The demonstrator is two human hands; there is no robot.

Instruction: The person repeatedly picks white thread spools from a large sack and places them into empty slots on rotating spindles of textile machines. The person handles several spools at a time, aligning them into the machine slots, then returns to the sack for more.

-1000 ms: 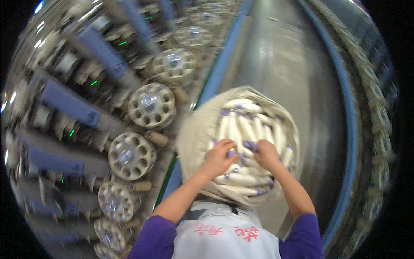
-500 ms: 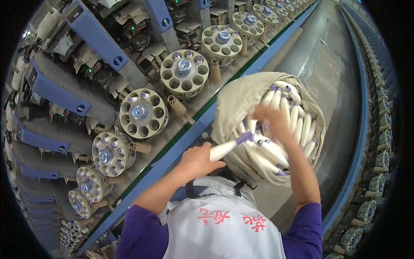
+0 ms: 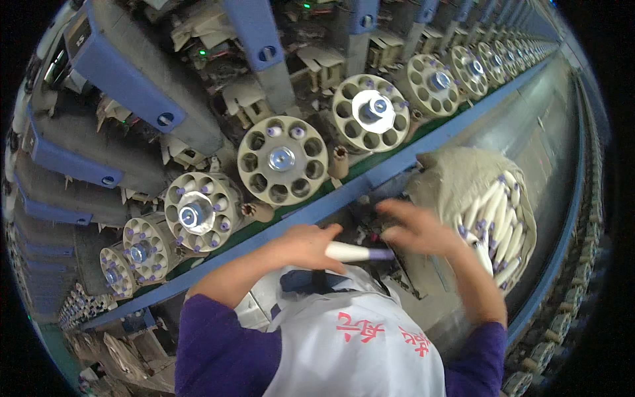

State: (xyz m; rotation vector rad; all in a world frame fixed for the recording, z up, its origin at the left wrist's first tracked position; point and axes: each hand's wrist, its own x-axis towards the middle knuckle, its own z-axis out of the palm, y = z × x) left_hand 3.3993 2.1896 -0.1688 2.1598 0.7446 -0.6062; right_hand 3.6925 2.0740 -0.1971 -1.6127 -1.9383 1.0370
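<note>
My left hand point(image 3: 307, 247) is closed around the wide end of a yarn bobbin point(image 3: 349, 252), wound white, with its purple tube tip pointing right. Just beyond that tip, my right hand point(image 3: 423, 230) hovers slightly blurred. Its fingers are apart and nothing shows in them. To the right stands a beige cloth sack point(image 3: 440, 182), its mouth full of similar white bobbins point(image 3: 508, 221) with purple ends. A round magazine point(image 3: 281, 159) with a ring of pockets lies ahead of my left hand; two purple-tipped bobbins sit in its far pockets.
More round magazines run along the machine, one point(image 3: 192, 215) filled with several bobbins, another point(image 3: 372, 112) beyond. A blue rail point(image 3: 324, 206) edges the machine in front of me. Brown paper tubes point(image 3: 339, 163) stand beside the magazines. Another machine row curves along the far right.
My right hand has come away from the sack's bobbins toward the left. The bobbin in my left hand has tipped closer to level. The view has shifted, putting the sack farther right.
</note>
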